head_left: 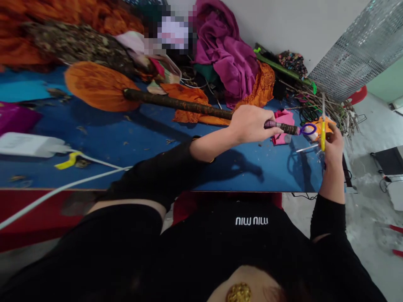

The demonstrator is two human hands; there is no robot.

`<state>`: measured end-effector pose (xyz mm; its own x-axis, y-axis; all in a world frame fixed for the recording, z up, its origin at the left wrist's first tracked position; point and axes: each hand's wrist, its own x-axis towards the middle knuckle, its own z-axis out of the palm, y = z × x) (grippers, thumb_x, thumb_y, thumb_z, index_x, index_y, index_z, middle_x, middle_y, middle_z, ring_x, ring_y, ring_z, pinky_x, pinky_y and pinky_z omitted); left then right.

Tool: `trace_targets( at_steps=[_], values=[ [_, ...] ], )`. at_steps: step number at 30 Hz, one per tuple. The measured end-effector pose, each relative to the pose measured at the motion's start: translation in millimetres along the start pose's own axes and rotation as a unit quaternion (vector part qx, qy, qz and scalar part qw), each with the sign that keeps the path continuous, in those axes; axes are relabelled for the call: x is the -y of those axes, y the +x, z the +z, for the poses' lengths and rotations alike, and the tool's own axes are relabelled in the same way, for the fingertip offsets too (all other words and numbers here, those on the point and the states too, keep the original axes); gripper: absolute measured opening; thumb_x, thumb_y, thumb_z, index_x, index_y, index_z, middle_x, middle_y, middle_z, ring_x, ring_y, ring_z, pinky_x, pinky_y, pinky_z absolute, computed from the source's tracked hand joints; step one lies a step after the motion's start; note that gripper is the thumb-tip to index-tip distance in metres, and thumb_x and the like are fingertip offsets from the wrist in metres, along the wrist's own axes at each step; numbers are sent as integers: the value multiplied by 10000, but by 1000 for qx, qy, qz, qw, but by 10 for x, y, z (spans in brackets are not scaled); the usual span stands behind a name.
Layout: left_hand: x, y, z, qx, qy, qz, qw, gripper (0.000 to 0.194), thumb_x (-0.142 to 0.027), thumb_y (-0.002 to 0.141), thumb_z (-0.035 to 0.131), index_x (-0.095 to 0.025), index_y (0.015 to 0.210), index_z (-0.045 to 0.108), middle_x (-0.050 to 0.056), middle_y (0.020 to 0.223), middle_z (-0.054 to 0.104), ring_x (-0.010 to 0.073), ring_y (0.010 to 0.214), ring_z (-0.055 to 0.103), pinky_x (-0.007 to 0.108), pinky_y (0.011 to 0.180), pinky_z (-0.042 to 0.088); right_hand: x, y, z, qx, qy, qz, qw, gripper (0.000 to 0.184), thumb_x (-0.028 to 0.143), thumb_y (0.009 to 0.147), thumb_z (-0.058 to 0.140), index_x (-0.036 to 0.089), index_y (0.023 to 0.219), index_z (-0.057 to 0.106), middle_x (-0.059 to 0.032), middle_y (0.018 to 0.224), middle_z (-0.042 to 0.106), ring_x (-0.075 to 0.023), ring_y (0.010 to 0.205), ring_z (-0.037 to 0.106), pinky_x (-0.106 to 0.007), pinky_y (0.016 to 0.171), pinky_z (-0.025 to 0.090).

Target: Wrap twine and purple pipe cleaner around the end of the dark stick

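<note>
My left hand [248, 123] is closed around a long dark stick [182, 102]. At the stick's far left end is a rounded shape covered in orange cloth [97, 86]. The near end, wrapped in purple and dark bands, carries a purple loop [308, 129] and sticks out past my fingers. Beside that loop, my right hand [334, 144] grips a yellow-handled tool [323, 134] with a thin metal end pointing away from me. Its exact kind is unclear. A thin silvery rod [307, 147] shows just left of my right fingers; whether it belongs to the tool I cannot tell.
Pink cloth [281, 138] and an orange piece [319, 126] lie by my hands. Magenta fabric [226, 50] and a twig pile [343, 107] line the back of the blue table [151, 167]. A white power strip [31, 144] with its cable lies at left.
</note>
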<state>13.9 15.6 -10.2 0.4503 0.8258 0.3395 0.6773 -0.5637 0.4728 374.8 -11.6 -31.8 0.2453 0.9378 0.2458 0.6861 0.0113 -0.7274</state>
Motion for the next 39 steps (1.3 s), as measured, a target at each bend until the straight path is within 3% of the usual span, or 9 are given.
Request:
trace_targets(
  at_steps=[2, 5, 11, 15, 18, 22, 28, 39],
  values=[
    [11, 2, 16, 3, 0, -4, 1000, 415, -640, 952, 709, -253, 996, 852, 55, 861, 825, 255, 849, 752, 342, 670, 322, 108, -265, 15, -38, 162, 14, 986, 815, 486, 694, 833, 277, 1441, 581, 50, 829, 566, -117, 566, 453, -291, 519, 386],
    [25, 4, 40, 5, -1, -6, 1000, 391, -621, 945, 728, -253, 988, 852, 53, 876, 832, 249, 851, 747, 334, 673, 334, 270, -614, 45, 2, 288, 3, 958, 612, 473, 785, 819, 317, 1357, 668, 61, 766, 529, -114, 525, 445, -294, 492, 378],
    [53, 14, 3, 23, -1, -3, 1000, 415, -632, 942, 753, -238, 1028, 850, 70, 916, 839, 277, 897, 765, 338, 699, 389, 326, -991, -64, 120, 319, -10, 940, 525, 491, 784, 929, 368, 1267, 766, 38, 783, 581, -119, 575, 498, -281, 508, 401],
    [127, 18, -79, 45, -16, 21, 999, 410, -523, 900, 802, -262, 1215, 820, 50, 1040, 857, 268, 955, 765, 324, 774, 450, 384, -1124, -200, 225, 305, 25, 925, 742, 670, 652, 1003, 327, 1276, 793, 3, 826, 624, -143, 662, 520, -287, 547, 411],
    [197, 13, -147, 51, -46, 58, 996, 465, -403, 888, 767, -262, 1332, 766, 30, 1053, 850, 241, 920, 747, 316, 795, 468, 475, -1127, -232, 297, 264, 44, 917, 863, 739, 591, 1010, 278, 1285, 785, -17, 879, 645, -151, 707, 522, -306, 600, 442],
    [237, 0, -241, 57, -85, 76, 992, 348, -360, 861, 751, -227, 1177, 806, 39, 988, 829, 206, 831, 698, 306, 762, 473, 535, -998, -158, 377, 218, 30, 899, 836, 756, 661, 965, 228, 1278, 765, -2, 860, 614, -137, 705, 504, -286, 603, 420],
    [202, -20, -314, 58, -133, 77, 986, 301, -328, 825, 755, -211, 1095, 818, 29, 926, 803, 186, 799, 669, 302, 745, 477, 551, -812, -35, 419, 213, -7, 883, 801, 783, 752, 883, 205, 1293, 759, -7, 878, 586, -143, 756, 518, -265, 609, 420],
    [204, -14, -285, 67, -143, 80, 984, 279, -348, 839, 784, -202, 1075, 825, 40, 933, 815, 185, 802, 691, 302, 763, 497, 608, -717, 136, 462, 257, -33, 848, 723, 795, 855, 774, 229, 1304, 740, -1, 873, 600, -103, 641, 476, -260, 541, 371]
  ],
)
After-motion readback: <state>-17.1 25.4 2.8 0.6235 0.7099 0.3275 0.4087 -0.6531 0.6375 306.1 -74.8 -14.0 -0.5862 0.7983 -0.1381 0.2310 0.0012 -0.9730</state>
